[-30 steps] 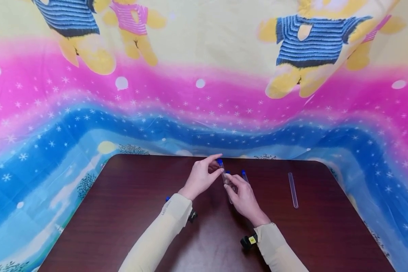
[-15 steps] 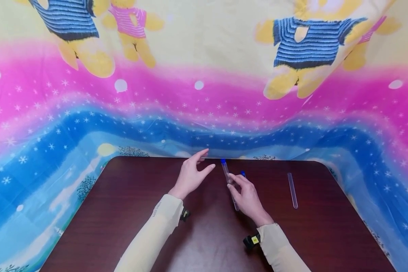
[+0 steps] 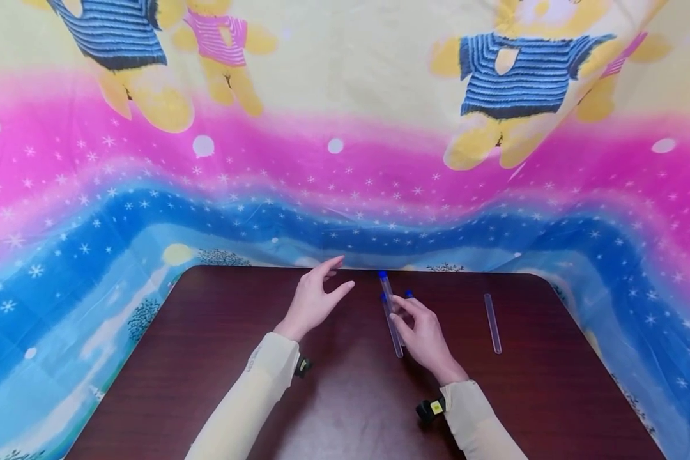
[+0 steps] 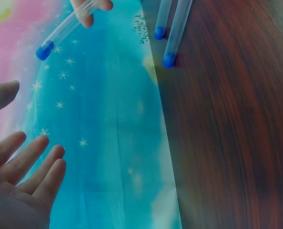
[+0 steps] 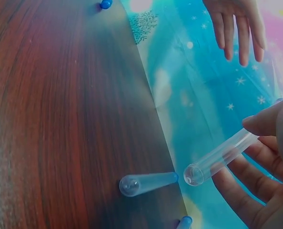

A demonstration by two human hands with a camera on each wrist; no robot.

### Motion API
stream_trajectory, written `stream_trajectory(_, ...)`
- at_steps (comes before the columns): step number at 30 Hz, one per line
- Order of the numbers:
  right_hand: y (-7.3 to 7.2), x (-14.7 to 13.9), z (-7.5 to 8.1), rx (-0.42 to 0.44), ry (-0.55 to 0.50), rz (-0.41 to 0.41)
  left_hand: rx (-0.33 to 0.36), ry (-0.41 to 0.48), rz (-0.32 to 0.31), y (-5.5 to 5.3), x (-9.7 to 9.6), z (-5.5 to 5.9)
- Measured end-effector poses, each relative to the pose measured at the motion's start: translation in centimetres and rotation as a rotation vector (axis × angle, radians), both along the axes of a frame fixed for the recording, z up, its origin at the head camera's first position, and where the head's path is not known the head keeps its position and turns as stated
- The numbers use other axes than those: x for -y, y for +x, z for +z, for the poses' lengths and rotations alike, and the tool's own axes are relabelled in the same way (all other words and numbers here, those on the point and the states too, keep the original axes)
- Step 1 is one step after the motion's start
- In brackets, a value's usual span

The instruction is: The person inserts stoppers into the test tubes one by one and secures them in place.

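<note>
My right hand (image 3: 425,332) pinches a clear test tube (image 3: 388,287) between thumb and fingers. Its blue cap (image 4: 45,50) points away from me, and the rounded bottom faces the camera in the right wrist view. To the left of it, my left hand (image 3: 313,300) is raised with fingers spread and nothing in them. Below the held tube, a second blue-capped test tube (image 3: 395,338) lies on the dark wooden table (image 3: 345,396). Another one shows only its blue cap (image 3: 409,294) beyond my right hand, which hides its body.
Farther right on the table lies a clear tube (image 3: 492,322) with no blue cap showing. One more blue cap (image 5: 105,4) appears at the top of the right wrist view, on the table's other side. A printed curtain (image 3: 345,191) hangs behind the table's far edge.
My left hand has let go of the capped end of the tube and drawn back to the left. My right hand keeps hold of the tube and has shifted slightly right.
</note>
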State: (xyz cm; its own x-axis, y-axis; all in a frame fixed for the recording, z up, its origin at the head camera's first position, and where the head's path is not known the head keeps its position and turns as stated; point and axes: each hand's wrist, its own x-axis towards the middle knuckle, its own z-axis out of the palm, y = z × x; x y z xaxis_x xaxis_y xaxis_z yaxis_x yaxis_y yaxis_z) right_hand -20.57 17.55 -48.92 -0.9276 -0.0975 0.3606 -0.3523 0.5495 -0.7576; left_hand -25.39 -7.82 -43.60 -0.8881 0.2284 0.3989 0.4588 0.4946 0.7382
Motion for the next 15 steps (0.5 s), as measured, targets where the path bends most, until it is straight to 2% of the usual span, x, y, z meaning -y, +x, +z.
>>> stream_trajectory(9,0.2,-0.7,-0.4,0.033,0.019,-0.03,0.022,0.011,0.019,0.3,1.6,-0.3)
stream_trajectory(15,0.1,-1.3,-0.6,0.01,0.019,-0.036,0.002,-0.009,0.033,0.4,2.3,-0.3)
